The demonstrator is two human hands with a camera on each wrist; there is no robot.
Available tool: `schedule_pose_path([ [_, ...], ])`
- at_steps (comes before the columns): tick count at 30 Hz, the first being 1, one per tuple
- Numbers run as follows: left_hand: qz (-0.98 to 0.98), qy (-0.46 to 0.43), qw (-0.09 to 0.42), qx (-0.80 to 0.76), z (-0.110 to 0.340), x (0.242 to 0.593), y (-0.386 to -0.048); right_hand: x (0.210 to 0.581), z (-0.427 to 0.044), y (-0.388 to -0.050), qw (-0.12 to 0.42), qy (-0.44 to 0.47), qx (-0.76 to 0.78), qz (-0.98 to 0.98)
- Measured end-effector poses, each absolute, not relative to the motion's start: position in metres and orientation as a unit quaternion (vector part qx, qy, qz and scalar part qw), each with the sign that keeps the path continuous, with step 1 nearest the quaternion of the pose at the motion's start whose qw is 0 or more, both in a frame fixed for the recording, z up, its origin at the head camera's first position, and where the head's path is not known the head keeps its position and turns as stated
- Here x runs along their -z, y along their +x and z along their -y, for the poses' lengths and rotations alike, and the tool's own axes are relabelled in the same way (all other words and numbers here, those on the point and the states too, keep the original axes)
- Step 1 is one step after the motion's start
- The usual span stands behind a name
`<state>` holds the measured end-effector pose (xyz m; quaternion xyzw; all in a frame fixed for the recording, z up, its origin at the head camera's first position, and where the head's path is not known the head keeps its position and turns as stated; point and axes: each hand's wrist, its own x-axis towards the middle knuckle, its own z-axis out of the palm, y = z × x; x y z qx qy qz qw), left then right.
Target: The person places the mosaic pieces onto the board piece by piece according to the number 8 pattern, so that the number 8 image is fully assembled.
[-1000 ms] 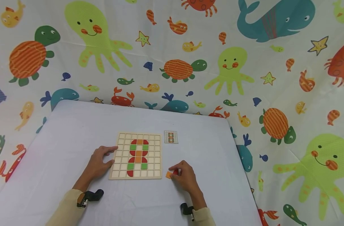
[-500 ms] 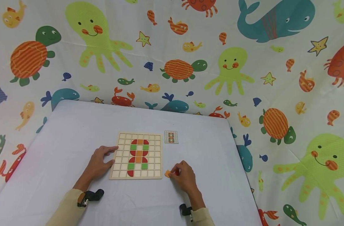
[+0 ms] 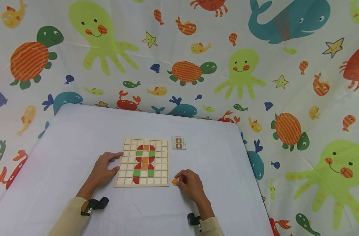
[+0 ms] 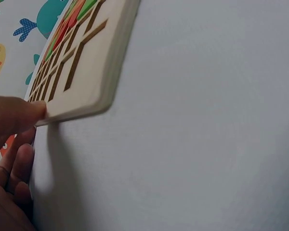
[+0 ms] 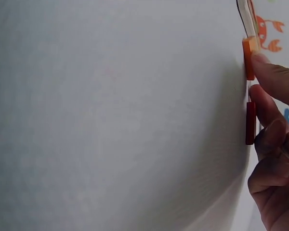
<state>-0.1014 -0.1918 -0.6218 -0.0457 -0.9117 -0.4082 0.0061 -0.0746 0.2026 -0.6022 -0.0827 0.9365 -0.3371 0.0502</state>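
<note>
A square wooden grid board (image 3: pixel 141 186) lies on the white table, with red, green and orange tiles set in its middle columns. My left hand (image 3: pixel 104 168) touches the board's left edge, its index finger and thumb spread apart. The left wrist view has the thumb (image 4: pixel 36 111) against the board's rim. Just off the board's lower right corner, my right hand (image 3: pixel 192 184) pinches a small orange tile (image 3: pixel 175 182), which is tilted in the right wrist view. A red tile (image 5: pixel 250 122) sits below it by the curled fingers; in the head view the hand hides it.
Behind the right hand lies a small pattern card (image 3: pixel 179 143) with a printed grid, close to the board's upper right corner. A curtain (image 3: pixel 159 131) of sea animals hangs behind the table.
The orange tile has turned and shifted slightly left in the right hand's fingers. Red that showed under that hand is now covered. The left hand and the board stay put.
</note>
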Motion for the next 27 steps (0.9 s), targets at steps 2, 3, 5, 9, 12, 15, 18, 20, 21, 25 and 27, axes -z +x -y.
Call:
schedule_pose_path([
  [2, 0.912, -0.045, 0.005, 0.407, 0.192, 0.622, -0.101, 0.602, -0.202, -0.075, 0.051, -0.074, 0.353, -0.931],
  [3, 0.913, -0.045, 0.005, 0.406, 0.192, 0.622, -0.101, 0.602, -0.202, -0.075, 0.051, -0.067, 0.363, -0.928],
  [5, 0.913, -0.043, 0.003, 0.407, 0.192, 0.621, -0.101, 0.602, -0.202, -0.075, 0.048, -0.052, 0.385, -0.92],
  [9, 0.912, -0.041, 0.0, 0.408, 0.191, 0.62, -0.1, 0.605, -0.2, -0.074, 0.034, -0.026, 0.428, -0.903],
  [12, 0.912, -0.041, 0.002, 0.408, 0.191, 0.619, -0.1, 0.606, -0.196, -0.074, 0.023, -0.02, 0.461, -0.887],
  [15, 0.913, -0.041, 0.003, 0.406, 0.191, 0.619, -0.1, 0.605, -0.189, -0.075, 0.018, -0.023, 0.484, -0.875],
  [18, 0.912, -0.04, 0.001, 0.407, 0.191, 0.619, -0.1, 0.601, -0.179, -0.076, 0.018, -0.031, 0.488, -0.872],
  [20, 0.912, -0.039, -0.002, 0.409, 0.191, 0.619, -0.101, 0.599, -0.171, -0.077, 0.018, -0.039, 0.491, -0.87],
  [21, 0.912, -0.038, -0.002, 0.409, 0.191, 0.62, -0.101, 0.597, -0.167, -0.078, 0.019, -0.043, 0.492, -0.87],
  [25, 0.912, -0.037, -0.002, 0.409, 0.191, 0.62, -0.101, 0.594, -0.153, -0.079, 0.026, -0.048, 0.497, -0.866],
  [27, 0.912, -0.039, -0.002, 0.408, 0.191, 0.62, -0.101, 0.594, -0.146, -0.079, 0.028, -0.053, 0.5, -0.864],
])
